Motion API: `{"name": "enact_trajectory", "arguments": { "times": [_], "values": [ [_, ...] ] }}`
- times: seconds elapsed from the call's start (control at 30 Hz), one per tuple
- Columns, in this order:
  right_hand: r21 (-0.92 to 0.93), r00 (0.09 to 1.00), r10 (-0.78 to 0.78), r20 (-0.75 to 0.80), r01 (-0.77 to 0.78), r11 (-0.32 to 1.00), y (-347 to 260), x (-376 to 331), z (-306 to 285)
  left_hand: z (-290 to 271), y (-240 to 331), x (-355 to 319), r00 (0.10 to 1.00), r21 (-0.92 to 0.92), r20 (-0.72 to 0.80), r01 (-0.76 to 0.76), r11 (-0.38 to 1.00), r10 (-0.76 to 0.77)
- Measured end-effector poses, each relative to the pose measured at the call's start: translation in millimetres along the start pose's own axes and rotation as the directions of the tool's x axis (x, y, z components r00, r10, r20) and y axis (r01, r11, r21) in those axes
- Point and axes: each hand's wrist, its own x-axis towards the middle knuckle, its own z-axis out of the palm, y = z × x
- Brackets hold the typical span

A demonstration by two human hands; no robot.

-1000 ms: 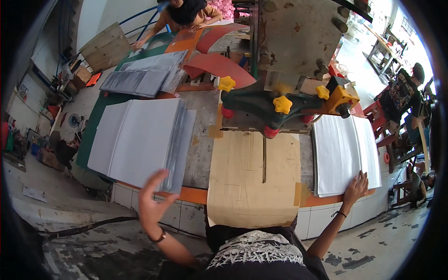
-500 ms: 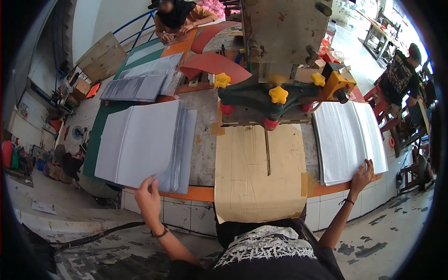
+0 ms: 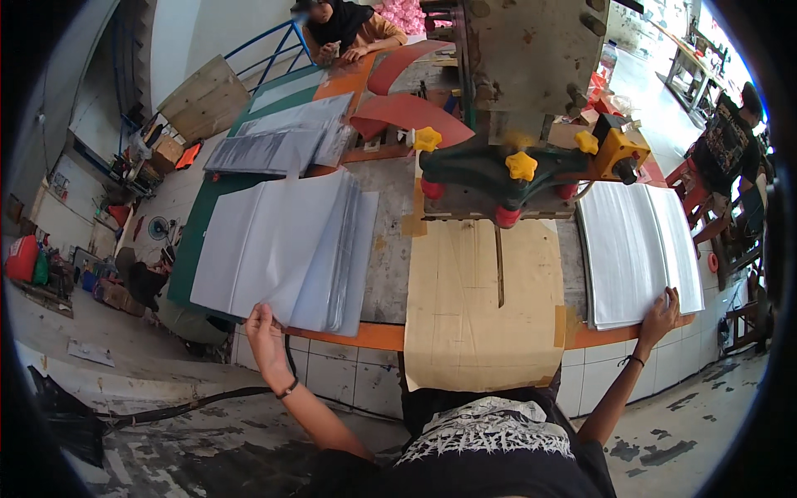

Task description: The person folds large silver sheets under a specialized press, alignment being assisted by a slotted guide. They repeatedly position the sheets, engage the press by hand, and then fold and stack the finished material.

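Note:
On the left of the table lies a stack of translucent plastic sheets [image 3: 228,249]. My left hand [image 3: 264,328] is closed on the near edge of its top sheet, which curls up and shows bluish sheets underneath. On the right is a second stack of whitish plastic sheets [image 3: 627,257]. At its near right edge rests my right hand [image 3: 662,317], fingers stretched along the sheets. Between the stacks, a tan card sheet [image 3: 465,332] with ruled lines and a dark slot hangs over the table's front edge.
A press head [image 3: 515,187] with yellow star knobs stands over the card's far end. Behind the left stack are more plastic packs [image 3: 266,149] and curved red sheets [image 3: 407,116]. One person [image 3: 349,33] sits at the far side, another [image 3: 726,141] at the right.
My left hand has pinched the near edge of the left stack's top sheet and curled it up. My right hand stays at the right stack. The whole view has shifted slightly.

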Motion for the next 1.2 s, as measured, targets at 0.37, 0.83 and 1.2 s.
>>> {"name": "enact_trajectory", "arguments": {
  "times": [0.37,0.83,1.2],
  "values": [
    [-0.045,1.0,0.014,0.015,-0.013,0.999,-2,1,-2,27,30,14,0.973,0.109,-0.037,-0.223,0.969,0.228],
    [-0.007,1.0,0.026,0.016,-0.026,1.0,5,-1,0,-72,29,82,0.893,0.87,-0.379,0.255,0.421,0.243],
    [-0.005,0.999,0.034,0.013,-0.034,0.999,7,-2,3,-85,-14,81,0.862,0.124,-0.48,-0.118,0.985,0.164]
  ]
}}
